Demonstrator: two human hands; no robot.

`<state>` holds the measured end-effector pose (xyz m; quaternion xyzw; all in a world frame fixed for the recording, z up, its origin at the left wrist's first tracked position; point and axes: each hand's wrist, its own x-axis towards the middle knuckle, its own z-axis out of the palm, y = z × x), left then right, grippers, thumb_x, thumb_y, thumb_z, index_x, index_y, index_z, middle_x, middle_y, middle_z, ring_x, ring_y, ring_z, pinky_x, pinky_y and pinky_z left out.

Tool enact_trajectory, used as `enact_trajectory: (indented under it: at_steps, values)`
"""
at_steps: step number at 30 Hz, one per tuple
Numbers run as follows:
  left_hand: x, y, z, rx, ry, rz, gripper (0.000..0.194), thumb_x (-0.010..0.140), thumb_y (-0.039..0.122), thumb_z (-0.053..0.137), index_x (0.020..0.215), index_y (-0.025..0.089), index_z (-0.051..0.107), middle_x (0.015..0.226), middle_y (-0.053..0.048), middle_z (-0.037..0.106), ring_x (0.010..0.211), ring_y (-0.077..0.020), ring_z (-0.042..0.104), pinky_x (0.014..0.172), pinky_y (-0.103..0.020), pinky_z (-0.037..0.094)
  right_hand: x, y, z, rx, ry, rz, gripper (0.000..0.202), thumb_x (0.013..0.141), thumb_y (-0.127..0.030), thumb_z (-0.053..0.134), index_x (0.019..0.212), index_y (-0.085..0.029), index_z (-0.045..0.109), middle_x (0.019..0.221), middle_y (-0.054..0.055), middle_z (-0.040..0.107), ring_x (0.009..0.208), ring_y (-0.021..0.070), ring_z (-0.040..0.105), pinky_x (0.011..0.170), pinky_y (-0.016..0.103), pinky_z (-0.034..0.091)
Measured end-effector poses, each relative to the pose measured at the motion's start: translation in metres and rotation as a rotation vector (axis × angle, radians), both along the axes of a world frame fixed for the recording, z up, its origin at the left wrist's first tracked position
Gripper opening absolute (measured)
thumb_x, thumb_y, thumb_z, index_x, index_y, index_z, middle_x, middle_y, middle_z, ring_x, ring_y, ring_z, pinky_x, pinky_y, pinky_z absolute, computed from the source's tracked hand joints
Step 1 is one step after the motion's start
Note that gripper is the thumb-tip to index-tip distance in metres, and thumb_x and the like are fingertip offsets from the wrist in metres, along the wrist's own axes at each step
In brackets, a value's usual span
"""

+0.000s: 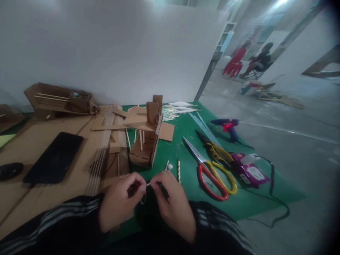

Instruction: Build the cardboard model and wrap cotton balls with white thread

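Note:
My left hand (122, 200) and my right hand (174, 202) are close together over the near edge of the green table. Their fingertips pinch a thin white strand (148, 184), which spans the small gap between them. A thin loop hangs below the left fingertips; its material is too small to tell. Just beyond the hands stands a cardboard model (142, 156) with thin sticks set upright in it. Past my right fingertips lie a small white ball (170, 166), a short stick and a yellow patterned pencil (179, 171).
Red-and-yellow-handled scissors (214, 179), pliers (219, 152), a glue gun (225, 123) with a red light and a purple power strip (249, 170) lie rightward. Cardboard (79, 156), a black phone (54, 157) and a mouse (11, 171) are leftward. A white partition (106, 46) rises behind.

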<state>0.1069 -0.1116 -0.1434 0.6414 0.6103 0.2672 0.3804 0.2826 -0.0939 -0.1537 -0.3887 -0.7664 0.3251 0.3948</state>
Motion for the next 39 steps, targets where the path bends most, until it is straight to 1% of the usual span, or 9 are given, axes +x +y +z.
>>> enact_trajectory:
  at_steps: [4,8,15,20,30,39]
  values:
    - [0.0005,0.0004,0.0001,0.019,0.054,0.006,0.013,0.087,0.026,0.051,0.081,0.021,0.061,0.069,0.003,0.06,0.066,-0.0151,0.058,0.062,-0.026,0.04,-0.0006,0.0001,0.0006,-0.021,0.001,-0.015,0.016,0.096,-0.012,0.043,0.087,-0.019,0.053,0.083,0.003,0.055,0.08,0.0175,0.051,0.072,0.029,0.039]
    - [0.0007,0.001,0.0008,0.035,0.049,0.0,0.013,0.087,0.025,0.051,0.083,0.021,0.063,0.069,0.003,0.06,0.066,-0.0148,0.058,0.062,-0.026,0.041,-0.0008,0.0002,0.0009,-0.032,0.002,-0.026,0.016,0.096,-0.012,0.042,0.087,-0.019,0.054,0.084,0.003,0.056,0.08,0.0174,0.051,0.073,0.029,0.039]
    - [0.0011,0.0001,0.0016,0.05,0.013,0.023,0.014,0.087,0.026,0.053,0.089,0.022,0.066,0.08,0.001,0.066,0.076,-0.0164,0.063,0.071,-0.029,0.046,-0.0019,-0.0003,-0.0012,-0.059,0.017,-0.033,0.015,0.096,-0.013,0.044,0.088,-0.02,0.055,0.085,0.003,0.057,0.081,0.0173,0.053,0.073,0.029,0.041]
    - [0.001,-0.0011,0.0016,0.074,-0.018,0.052,0.017,0.087,0.027,0.053,0.098,0.022,0.065,0.09,-0.001,0.068,0.084,-0.0184,0.065,0.078,-0.032,0.048,-0.0017,-0.0001,-0.0033,-0.064,0.036,-0.048,0.014,0.095,-0.012,0.045,0.096,-0.021,0.056,0.089,0.003,0.059,0.084,0.0167,0.056,0.075,0.027,0.043]
    - [-0.0014,0.0,-0.0004,0.097,0.004,0.034,0.017,0.088,0.025,0.052,0.099,0.022,0.064,0.092,-0.005,0.065,0.084,-0.0192,0.064,0.077,-0.034,0.049,-0.001,0.0,-0.0015,-0.051,0.039,-0.05,0.015,0.095,-0.011,0.046,0.098,-0.021,0.057,0.091,0.003,0.061,0.085,0.0168,0.058,0.077,0.027,0.046]
    - [-0.0012,-0.0002,0.0007,0.088,0.015,0.042,0.018,0.086,0.023,0.053,0.099,0.023,0.064,0.093,-0.005,0.065,0.085,-0.0199,0.063,0.077,-0.035,0.05,-0.0018,-0.0003,-0.0008,-0.048,0.04,-0.059,0.016,0.095,-0.01,0.045,0.098,-0.021,0.057,0.091,0.003,0.061,0.085,0.0172,0.058,0.076,0.028,0.046]
